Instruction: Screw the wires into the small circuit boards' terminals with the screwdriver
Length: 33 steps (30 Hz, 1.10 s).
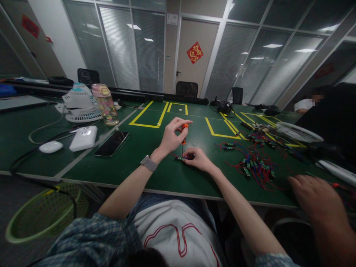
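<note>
An orange-handled screwdriver (184,129) stands upright in my left hand (174,136), its shaft pointing down. Thumb and fingers wrap the handle, with the index finger stretched over its top. The tip meets or nearly meets a small circuit board (179,158) with thin wires, lying on the green table. My right hand (198,159) is closed at the board's right end, pinching it or its wires; the fingertips partly hide what they grip. A silver-banded watch (149,163) is on my left wrist.
A pile of wired circuit boards (257,165) lies to the right, near another person's hand (319,196). On the left are a phone (111,144), a white power bank (83,138), a mouse (50,147), a bottle (105,104) and a fan (80,102). A green basket (47,215) stands below.
</note>
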Available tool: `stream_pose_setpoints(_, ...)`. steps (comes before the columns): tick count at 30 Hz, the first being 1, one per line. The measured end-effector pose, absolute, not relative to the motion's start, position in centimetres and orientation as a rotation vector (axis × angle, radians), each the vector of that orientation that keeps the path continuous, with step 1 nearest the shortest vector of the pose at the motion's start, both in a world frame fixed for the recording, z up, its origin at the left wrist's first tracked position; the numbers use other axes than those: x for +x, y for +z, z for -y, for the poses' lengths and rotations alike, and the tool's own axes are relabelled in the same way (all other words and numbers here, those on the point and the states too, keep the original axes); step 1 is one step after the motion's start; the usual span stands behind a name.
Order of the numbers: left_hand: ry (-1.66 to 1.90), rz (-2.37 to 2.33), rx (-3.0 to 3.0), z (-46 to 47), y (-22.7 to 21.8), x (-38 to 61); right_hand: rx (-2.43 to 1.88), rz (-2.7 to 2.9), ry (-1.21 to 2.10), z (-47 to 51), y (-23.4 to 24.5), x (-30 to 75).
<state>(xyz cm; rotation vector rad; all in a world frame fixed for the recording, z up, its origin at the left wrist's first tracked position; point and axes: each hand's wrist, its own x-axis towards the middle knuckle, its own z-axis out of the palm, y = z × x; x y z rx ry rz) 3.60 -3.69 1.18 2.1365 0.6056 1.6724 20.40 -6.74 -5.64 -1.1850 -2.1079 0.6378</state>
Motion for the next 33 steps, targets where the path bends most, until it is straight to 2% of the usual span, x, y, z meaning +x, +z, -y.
stream_pose_setpoints(33, 1.722, -0.641, 2.172, 3.95, 1.25, 3.63, -1.169, 2.099, 0.660, 6.60, -5.73, 20.48)
